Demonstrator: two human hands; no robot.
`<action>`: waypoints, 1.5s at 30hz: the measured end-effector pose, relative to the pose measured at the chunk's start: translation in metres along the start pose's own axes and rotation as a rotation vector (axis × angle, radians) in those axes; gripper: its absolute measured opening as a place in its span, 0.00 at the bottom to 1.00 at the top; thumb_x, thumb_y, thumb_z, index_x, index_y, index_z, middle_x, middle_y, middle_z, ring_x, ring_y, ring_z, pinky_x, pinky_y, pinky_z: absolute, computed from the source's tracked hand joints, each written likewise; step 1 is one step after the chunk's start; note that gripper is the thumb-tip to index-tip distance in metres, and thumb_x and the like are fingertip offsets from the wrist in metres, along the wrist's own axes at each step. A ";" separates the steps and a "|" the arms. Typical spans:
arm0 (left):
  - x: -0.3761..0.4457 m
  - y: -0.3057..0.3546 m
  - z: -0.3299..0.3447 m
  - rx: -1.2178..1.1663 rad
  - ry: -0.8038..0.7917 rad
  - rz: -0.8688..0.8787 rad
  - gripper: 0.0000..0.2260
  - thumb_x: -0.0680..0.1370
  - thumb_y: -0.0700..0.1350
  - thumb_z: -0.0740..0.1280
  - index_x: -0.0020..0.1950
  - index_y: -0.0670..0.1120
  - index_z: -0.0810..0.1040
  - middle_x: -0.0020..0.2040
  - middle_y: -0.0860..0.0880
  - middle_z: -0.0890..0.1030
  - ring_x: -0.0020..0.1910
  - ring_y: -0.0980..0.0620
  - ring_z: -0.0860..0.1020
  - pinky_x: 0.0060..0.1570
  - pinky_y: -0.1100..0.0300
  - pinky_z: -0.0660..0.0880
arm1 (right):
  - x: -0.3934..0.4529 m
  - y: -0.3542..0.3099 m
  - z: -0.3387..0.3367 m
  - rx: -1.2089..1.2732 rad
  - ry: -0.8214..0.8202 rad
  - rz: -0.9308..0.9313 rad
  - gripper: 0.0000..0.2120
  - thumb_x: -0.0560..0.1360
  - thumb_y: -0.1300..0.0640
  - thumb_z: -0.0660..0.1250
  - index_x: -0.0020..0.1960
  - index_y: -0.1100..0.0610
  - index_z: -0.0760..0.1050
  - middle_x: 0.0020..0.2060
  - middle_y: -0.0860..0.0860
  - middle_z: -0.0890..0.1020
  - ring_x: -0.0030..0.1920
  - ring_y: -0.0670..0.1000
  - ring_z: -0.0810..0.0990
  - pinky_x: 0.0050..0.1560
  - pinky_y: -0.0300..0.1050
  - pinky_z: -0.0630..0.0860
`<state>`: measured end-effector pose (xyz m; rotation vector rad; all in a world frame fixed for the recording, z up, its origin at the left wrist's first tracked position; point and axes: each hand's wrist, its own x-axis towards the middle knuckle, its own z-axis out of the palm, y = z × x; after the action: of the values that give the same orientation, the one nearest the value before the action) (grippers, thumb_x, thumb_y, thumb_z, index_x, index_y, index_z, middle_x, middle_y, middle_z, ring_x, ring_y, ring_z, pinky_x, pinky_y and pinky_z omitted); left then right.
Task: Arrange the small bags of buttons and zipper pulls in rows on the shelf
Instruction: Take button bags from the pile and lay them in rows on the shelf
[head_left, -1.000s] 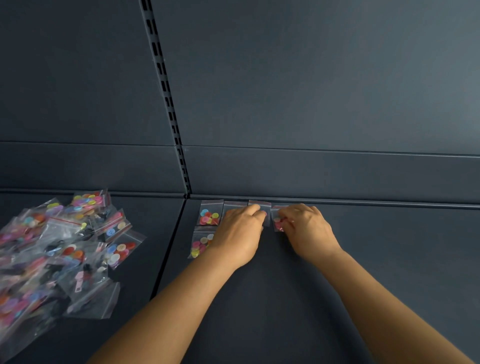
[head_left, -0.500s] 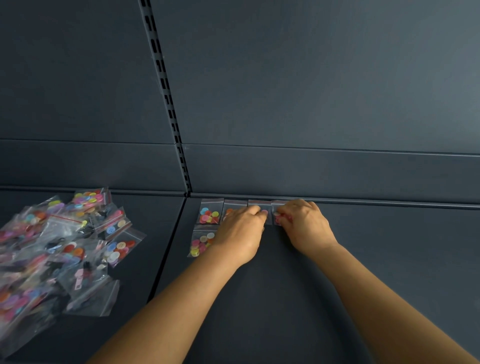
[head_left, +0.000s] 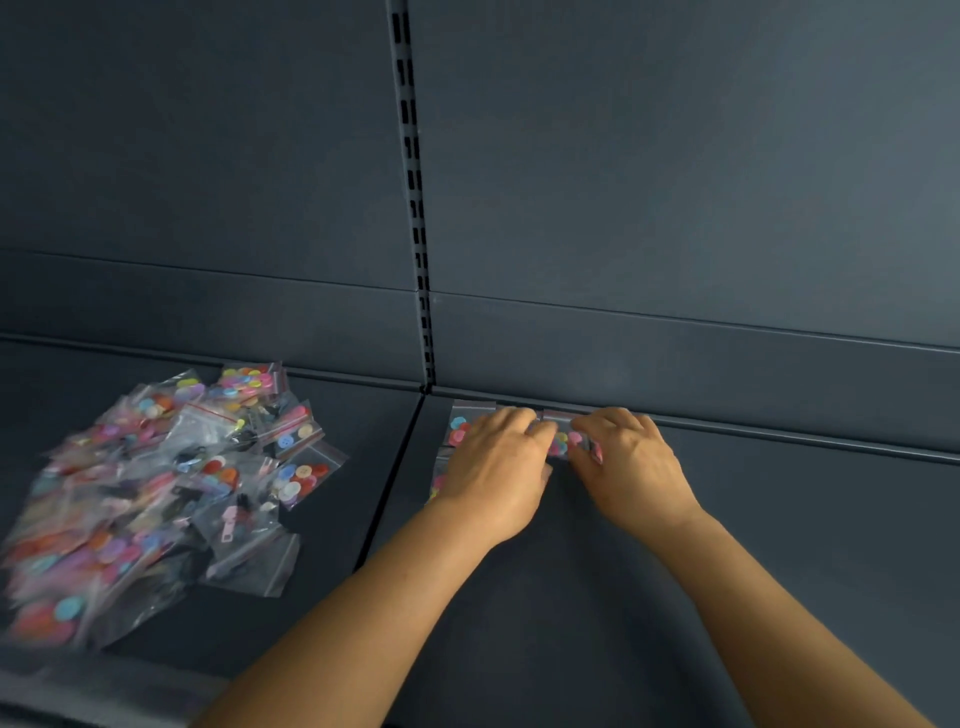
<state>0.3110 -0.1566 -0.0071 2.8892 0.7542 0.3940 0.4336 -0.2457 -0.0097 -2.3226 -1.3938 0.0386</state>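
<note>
Small clear bags of coloured buttons lie in a row along the back of the right shelf (head_left: 597, 597). The leftmost row bag (head_left: 459, 428) peeks out beside my left hand (head_left: 496, 470), which lies over the row with its fingertips pressing on a button bag (head_left: 560, 441). My right hand (head_left: 631, 467) pinches that same bag's right edge with curled fingers. A second-row bag (head_left: 438, 482) shows just left of my left wrist. The rest of the row is hidden under my hands.
A loose pile of bags (head_left: 171, 483) with buttons and zipper pulls covers the left shelf. A slotted upright (head_left: 415, 208) splits the dark back panel, and a seam divides the two shelves. The right shelf stretches bare to the right of my hands.
The camera has turned right, so everything sits further left in view. My hands stay on the row at the back, now closer together over the bag between them.
</note>
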 end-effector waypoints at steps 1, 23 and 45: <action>-0.005 -0.006 -0.005 -0.002 0.020 -0.010 0.19 0.79 0.46 0.61 0.70 0.46 0.67 0.67 0.48 0.71 0.66 0.48 0.66 0.65 0.55 0.62 | 0.000 -0.009 0.000 0.011 -0.001 -0.021 0.15 0.77 0.52 0.63 0.63 0.54 0.75 0.61 0.50 0.76 0.62 0.54 0.70 0.59 0.46 0.68; -0.095 -0.213 -0.069 0.159 -0.095 -0.262 0.23 0.79 0.40 0.61 0.74 0.46 0.62 0.73 0.48 0.66 0.71 0.48 0.62 0.72 0.54 0.58 | 0.022 -0.205 0.089 0.062 -0.219 -0.132 0.23 0.78 0.51 0.61 0.72 0.53 0.64 0.67 0.51 0.72 0.68 0.54 0.66 0.67 0.46 0.64; -0.086 -0.229 -0.045 0.144 -0.084 -0.080 0.26 0.77 0.39 0.62 0.74 0.49 0.62 0.71 0.50 0.66 0.69 0.48 0.63 0.70 0.53 0.57 | 0.042 -0.228 0.117 0.065 -0.162 0.209 0.09 0.74 0.55 0.65 0.52 0.54 0.78 0.47 0.53 0.82 0.48 0.54 0.80 0.41 0.40 0.70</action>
<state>0.1200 0.0021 -0.0266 2.9736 0.9166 0.2153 0.2363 -0.0779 -0.0228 -2.4464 -1.1962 0.3365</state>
